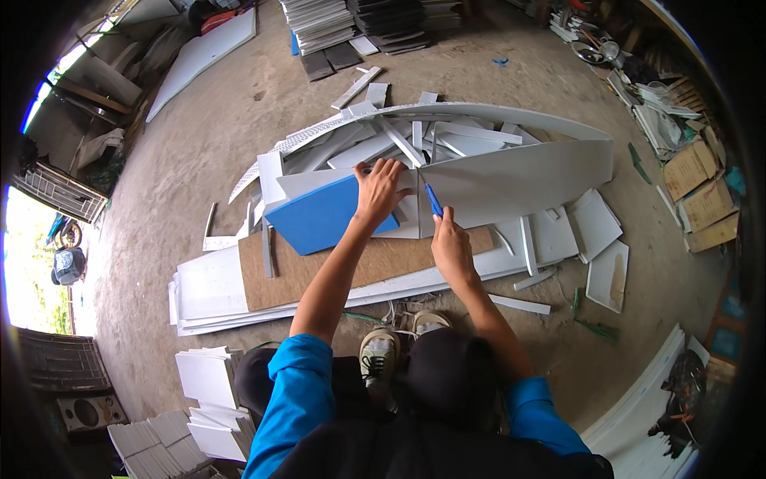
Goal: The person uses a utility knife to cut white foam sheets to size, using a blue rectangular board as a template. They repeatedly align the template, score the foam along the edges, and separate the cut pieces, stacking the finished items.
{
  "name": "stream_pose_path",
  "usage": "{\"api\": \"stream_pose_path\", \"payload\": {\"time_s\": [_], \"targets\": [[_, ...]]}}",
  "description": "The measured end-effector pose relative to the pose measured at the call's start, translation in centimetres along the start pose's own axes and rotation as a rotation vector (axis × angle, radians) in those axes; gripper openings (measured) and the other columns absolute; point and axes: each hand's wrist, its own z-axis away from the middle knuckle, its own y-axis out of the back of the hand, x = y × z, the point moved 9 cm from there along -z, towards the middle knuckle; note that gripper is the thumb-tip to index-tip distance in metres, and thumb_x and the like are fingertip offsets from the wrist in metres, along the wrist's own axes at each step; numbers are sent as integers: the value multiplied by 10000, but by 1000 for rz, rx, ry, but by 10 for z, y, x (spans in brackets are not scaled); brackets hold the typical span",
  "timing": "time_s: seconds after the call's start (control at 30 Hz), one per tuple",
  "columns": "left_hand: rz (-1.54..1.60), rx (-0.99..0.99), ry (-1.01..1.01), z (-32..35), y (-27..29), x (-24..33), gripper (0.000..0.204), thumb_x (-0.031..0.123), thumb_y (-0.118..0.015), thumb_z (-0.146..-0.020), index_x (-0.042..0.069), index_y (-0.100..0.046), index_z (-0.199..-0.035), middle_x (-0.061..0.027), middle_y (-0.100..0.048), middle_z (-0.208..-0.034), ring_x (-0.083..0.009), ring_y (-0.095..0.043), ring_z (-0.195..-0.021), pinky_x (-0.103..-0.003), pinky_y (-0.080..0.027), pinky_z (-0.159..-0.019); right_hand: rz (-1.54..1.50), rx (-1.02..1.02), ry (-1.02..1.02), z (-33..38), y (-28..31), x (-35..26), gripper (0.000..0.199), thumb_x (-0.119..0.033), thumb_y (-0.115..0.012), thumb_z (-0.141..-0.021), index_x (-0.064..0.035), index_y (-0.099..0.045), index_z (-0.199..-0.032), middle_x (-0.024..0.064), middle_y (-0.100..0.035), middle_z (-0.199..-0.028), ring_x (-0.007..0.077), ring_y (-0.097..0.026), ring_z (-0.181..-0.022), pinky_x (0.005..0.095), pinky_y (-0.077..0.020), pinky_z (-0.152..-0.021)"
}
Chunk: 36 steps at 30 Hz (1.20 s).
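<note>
The floor (550, 96) (grey concrete) carries stacked white sheets (209, 279) and loose offcuts (606, 271).

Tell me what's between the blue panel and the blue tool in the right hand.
The head view shows a strip of white sheet between the blue panel and the blue tool, with the thumb of the left hand partly over it.

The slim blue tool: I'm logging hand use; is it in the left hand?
No, the right hand holds the slim blue tool, while the left hand lies over the flat blue board.
</note>
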Motion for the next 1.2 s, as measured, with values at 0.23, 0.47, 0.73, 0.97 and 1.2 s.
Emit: {"api": "stream_pose_path", "payload": {"time_s": [0.23,0.47,0.73,0.97,1.2], "targets": [[4,-15,-12,10,4,4,468,350,-705,-629,117,-515,-987,9,-526,-948,-167,-484,-948,-511,-264,-839,67,-194,-61,-20,-8,-13,186,-152,-361,-905,31,-378,-938,283,-554,-660,418,-582,-662,469,-478,-556],[5,-42,-32,10,4,4,420,338,-668,-683,105,-504,-992,-1,-522,-968,-178,-477,-958,-519,-270,-844,83,-263,-121,-9,-16,-3,207,-153,-367,-897,48,-384,-943,289,-564,-717,427,-583,-706,464,-491,-599],[10,-20,-7,15,9,9,384,316,-651,-704,103,-507,-990,-10,-513,-946,-184,-471,-957,-510,-263,-853,63,-306,-149,-14,-41,12,218,-124,-364,-880,68,-397,-977,300,-567,-767,437,-574,-769,481,-470,-679],[-19,41,-14,13,17,10,324,278,-664,-696,131,-522,-947,10,-508,-882,-157,-476,-907,-449,-269,-829,40,-372,-261,1,-61,30,227,-105,-354,-860,72,-419,-988,310,-567,-834,454,-556,-829,498,-448,-736],[3,-38,67,12,7,10,445,336,-688,-656,93,-528,-993,-14,-517,-947,-185,-463,-980,-504,-247,-850,60,-412,-275,-10,-73,36,223,-96,-363,-848,66,-419,-990,299,-573,-864,425,-578,-835,481,-476,-728]]}}
